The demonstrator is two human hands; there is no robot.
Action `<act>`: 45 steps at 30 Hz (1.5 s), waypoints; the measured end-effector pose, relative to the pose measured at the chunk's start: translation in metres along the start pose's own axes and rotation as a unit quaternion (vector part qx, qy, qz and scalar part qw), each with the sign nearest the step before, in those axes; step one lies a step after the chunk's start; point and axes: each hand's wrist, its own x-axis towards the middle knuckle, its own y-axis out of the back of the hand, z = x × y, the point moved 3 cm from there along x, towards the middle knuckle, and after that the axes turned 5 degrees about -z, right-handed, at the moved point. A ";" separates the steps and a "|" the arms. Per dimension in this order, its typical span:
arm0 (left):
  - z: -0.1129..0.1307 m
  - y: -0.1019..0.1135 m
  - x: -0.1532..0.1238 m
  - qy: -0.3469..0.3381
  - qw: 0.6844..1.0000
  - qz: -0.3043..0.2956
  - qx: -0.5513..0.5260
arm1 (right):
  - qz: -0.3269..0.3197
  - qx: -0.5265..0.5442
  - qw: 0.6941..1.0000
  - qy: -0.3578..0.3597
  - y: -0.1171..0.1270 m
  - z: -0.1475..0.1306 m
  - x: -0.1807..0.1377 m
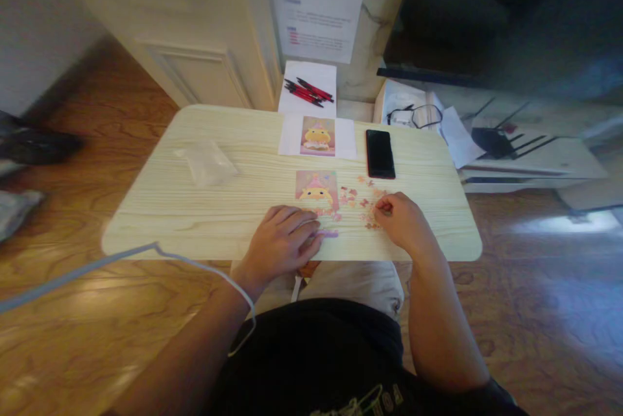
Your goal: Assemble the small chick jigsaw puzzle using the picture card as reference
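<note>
A partly assembled jigsaw puzzle [316,186] lies on the table in front of me, its upper part showing a yellow animal in a pink party hat. My left hand [287,237] rests flat over the puzzle's lower left, fingers stretched out and covering some of it. A purple strip of joined pieces [329,233] shows by its fingertips. Loose puzzle pieces [351,196] are scattered right of the puzzle. Among them, my right hand [400,218] has thumb and forefinger pinched together; whatever is between them is hidden. Beyond the puzzle is a reference picture [318,137] with the same animal.
A black phone [380,154] lies right of the picture, and a clear plastic bag [207,163] on the left. Red pens [309,92] sit on a white surface behind the table [146,208]. A pale cord [195,263] crosses my left forearm. Glasses [426,116] rest at the back right.
</note>
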 end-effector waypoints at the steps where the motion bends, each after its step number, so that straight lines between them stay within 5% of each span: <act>1: -0.009 0.003 -0.004 0.010 1.000 0.006 0.003 | -0.004 0.000 1.000 -0.004 0.000 0.000 0.000; 5: -0.027 0.008 -0.013 0.034 0.999 0.027 -0.007 | -0.013 -0.001 1.000 -0.007 0.000 0.000 0.000; 21: -0.027 0.000 -0.012 0.063 0.998 0.014 -0.019 | 0.012 0.036 0.998 -0.048 0.001 -0.011 -0.005; 38: -0.027 -0.001 -0.012 0.065 0.997 0.007 -0.028 | 0.050 0.063 0.997 -0.016 0.008 -0.018 -0.006; 45: -0.032 0.005 -0.014 0.091 0.992 0.048 -0.073 | 0.066 0.114 0.991 0.036 0.004 -0.038 -0.007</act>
